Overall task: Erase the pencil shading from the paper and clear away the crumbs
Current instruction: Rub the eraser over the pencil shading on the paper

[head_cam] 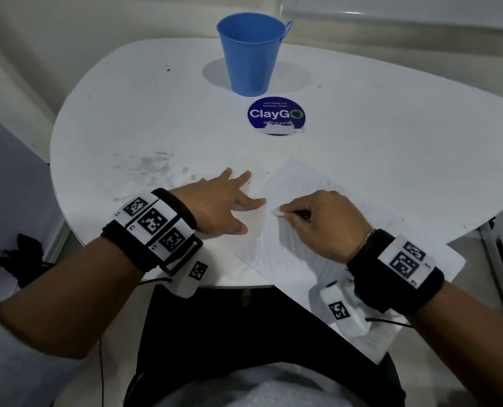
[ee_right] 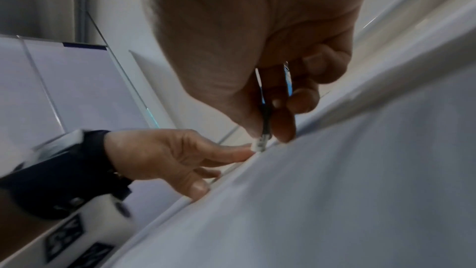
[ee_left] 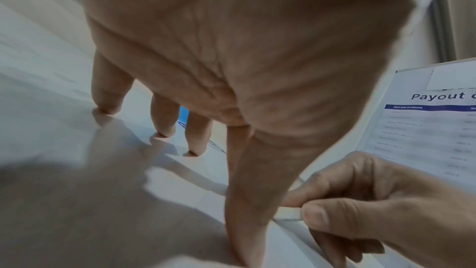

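Erasing is judged to be the step in hand, with the clearing of crumbs not yet begun. At the left, the left hand (head_cam: 223, 201) is laid flat with its fingers straight and spread, pressed on the white surface (head_cam: 126, 118) at the left edge of the paper (head_cam: 297, 177), which seems to be pinned in place by it. Just beside its index finger, a small white eraser (head_cam: 277, 212) is pinched between the thumb and curled fingers of the right hand (head_cam: 329, 221), and its tip is set on the sheet. In the right wrist view the eraser appears to be the end of a thin dark stick. Faint grey pencil shading (head_cam: 320, 183) is seen above the right hand. Farther back, a blue pail (head_cam: 251, 54) stands well apart from the paper.

For the next move, short strokes over the remaining grey are called for, with the sheet held flat so that it is not creased. Crumbs are too small to be made out.
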Demonstrator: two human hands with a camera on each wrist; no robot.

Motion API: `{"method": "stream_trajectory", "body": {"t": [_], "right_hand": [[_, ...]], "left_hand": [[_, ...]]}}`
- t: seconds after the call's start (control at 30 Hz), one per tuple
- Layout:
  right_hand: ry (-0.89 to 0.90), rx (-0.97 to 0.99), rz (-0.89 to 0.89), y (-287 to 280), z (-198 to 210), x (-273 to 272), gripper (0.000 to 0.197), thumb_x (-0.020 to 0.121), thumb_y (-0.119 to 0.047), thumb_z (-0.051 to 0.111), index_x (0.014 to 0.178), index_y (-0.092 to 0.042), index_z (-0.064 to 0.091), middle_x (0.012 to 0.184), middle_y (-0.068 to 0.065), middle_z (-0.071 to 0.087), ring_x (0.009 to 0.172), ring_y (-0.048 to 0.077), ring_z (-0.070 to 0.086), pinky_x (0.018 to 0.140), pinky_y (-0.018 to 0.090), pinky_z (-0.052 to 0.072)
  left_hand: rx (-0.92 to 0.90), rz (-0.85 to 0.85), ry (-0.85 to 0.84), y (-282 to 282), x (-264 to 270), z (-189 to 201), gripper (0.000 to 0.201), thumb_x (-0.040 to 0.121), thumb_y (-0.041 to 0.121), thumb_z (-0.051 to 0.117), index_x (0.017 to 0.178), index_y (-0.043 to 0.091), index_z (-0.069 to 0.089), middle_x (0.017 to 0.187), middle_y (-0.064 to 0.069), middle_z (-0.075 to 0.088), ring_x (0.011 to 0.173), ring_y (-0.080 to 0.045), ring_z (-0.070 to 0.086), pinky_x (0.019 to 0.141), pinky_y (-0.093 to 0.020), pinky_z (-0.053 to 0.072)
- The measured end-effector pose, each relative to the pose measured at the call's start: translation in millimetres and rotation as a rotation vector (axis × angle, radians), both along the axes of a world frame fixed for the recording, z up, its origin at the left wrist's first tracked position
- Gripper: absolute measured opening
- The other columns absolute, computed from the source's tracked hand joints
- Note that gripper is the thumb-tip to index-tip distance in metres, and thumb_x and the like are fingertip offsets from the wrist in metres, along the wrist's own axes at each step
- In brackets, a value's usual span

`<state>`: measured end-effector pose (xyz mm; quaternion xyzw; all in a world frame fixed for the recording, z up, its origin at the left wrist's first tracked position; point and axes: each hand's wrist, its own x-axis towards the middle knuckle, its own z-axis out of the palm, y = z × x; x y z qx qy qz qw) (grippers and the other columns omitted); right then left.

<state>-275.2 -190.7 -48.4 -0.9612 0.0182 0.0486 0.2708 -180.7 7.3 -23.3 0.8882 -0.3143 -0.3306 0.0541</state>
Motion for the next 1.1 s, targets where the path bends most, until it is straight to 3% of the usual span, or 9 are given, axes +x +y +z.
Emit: {"method": "stream_trajectory", "body": {"t": [0.13, 0.3, 0.43, 0.6, 0.67, 0.77, 0.9, 1.03, 1.1], "right_hand": [[0.057, 0.039, 0.148, 20.8, 1.2, -13.0, 0.024, 0.098, -0.034, 0.058, 0.115, -0.031, 0.073, 0.093, -0.011, 0.075, 0.071, 0.003, 0.057, 0.074, 0.024, 0.047], [-0.004, 0.032, 0.012, 7.6, -2.0, -3.6, 0.022, 0.097, -0.035, 0.059, 0.111, -0.034, 0.075, 0.092, -0.012, 0.076, 0.077, 0.007, 0.065, 0.075, 0.027, 0.052], [0.024, 0.041, 0.152, 23.5, -2.4, -14.8, 0.022, 0.097, -0.038, 0.059, 0.113, -0.034, 0.074, 0.088, -0.015, 0.073, 0.055, -0.009, 0.049, 0.061, 0.01, 0.035], [-0.035, 0.03, 0.032, 8.8, 0.4, -3.4, 0.02, 0.097, -0.037, 0.059, 0.107, -0.035, 0.076, 0.083, -0.011, 0.076, 0.065, 0.005, 0.062, 0.07, 0.031, 0.054], [0.027, 0.053, 0.097, 13.0, 0.4, -8.2, 0.021, 0.097, -0.035, 0.058, 0.111, -0.034, 0.074, 0.094, -0.013, 0.076, 0.073, 0.0, 0.063, 0.075, 0.025, 0.053], [0.066, 0.071, 0.154, 16.7, -2.1, -9.3, 0.022, 0.096, -0.038, 0.06, 0.114, -0.035, 0.073, 0.102, -0.018, 0.074, 0.07, -0.009, 0.057, 0.071, 0.011, 0.044], [-0.014, 0.039, 0.016, 10.7, -2.6, 0.0, 0.019, 0.096, -0.035, 0.06, 0.107, -0.033, 0.076, 0.077, -0.012, 0.074, 0.063, 0.003, 0.061, 0.066, 0.026, 0.052], [0.056, 0.051, 0.154, 27.9, -1.4, -11.5, 0.021, 0.096, -0.034, 0.06, 0.113, -0.035, 0.073, 0.091, -0.018, 0.074, 0.074, 0.002, 0.064, 0.074, 0.025, 0.052], [0.003, 0.024, 0.096, 22.1, -2.1, -5.0, 0.02, 0.096, -0.036, 0.061, 0.11, -0.034, 0.075, 0.071, -0.02, 0.068, 0.061, 0.003, 0.059, 0.065, 0.025, 0.049]], "left_hand": [[0.011, -0.006, 0.001, -0.7, 1.4, -1.1, 0.064, 0.097, 0.04, 0.062, 0.15, 0.057, 0.028, 0.166, 0.017, -0.015, 0.153, -0.011, -0.019, 0.124, -0.046, -0.003], [0.041, -0.042, -0.013, -0.2, 1.5, -2.9, 0.067, 0.097, 0.044, 0.061, 0.15, 0.058, 0.023, 0.165, 0.016, -0.019, 0.152, -0.012, -0.021, 0.123, -0.047, -0.003], [0.072, -0.064, -0.012, 0.7, 3.4, -3.3, 0.07, 0.096, 0.047, 0.061, 0.15, 0.061, 0.019, 0.165, 0.017, -0.022, 0.152, -0.012, -0.023, 0.125, -0.049, -0.001], [0.082, -0.079, -0.022, 1.8, 3.8, -5.6, 0.069, 0.097, 0.047, 0.058, 0.15, 0.061, 0.016, 0.164, 0.017, -0.023, 0.152, -0.013, -0.023, 0.125, -0.05, -0.001], [0.082, -0.076, -0.012, 1.6, 4.5, -6.5, 0.07, 0.097, 0.048, 0.058, 0.151, 0.062, 0.016, 0.164, 0.016, -0.023, 0.152, -0.014, -0.024, 0.125, -0.051, -0.002], [0.083, -0.077, -0.007, 0.5, 3.2, -6.0, 0.07, 0.097, 0.049, 0.059, 0.151, 0.061, 0.016, 0.164, 0.015, -0.024, 0.152, -0.015, -0.024, 0.125, -0.053, -0.002], [0.085, -0.07, -0.022, -0.5, 0.6, -3.3, 0.07, 0.097, 0.048, 0.059, 0.151, 0.06, 0.016, 0.165, 0.016, -0.023, 0.152, -0.014, -0.023, 0.125, -0.053, 0.0], [0.086, -0.071, -0.023, -1.3, 0.9, -2.4, 0.07, 0.097, 0.049, 0.059, 0.151, 0.06, 0.017, 0.165, 0.016, -0.022, 0.152, -0.015, -0.022, 0.125, -0.053, 0.0], [0.084, -0.07, -0.02, -1.1, 1.5, -3.8, 0.07, 0.097, 0.048, 0.059, 0.151, 0.06, 0.017, 0.165, 0.016, -0.023, 0.152, -0.014, -0.023, 0.125, -0.052, -0.001]]}}
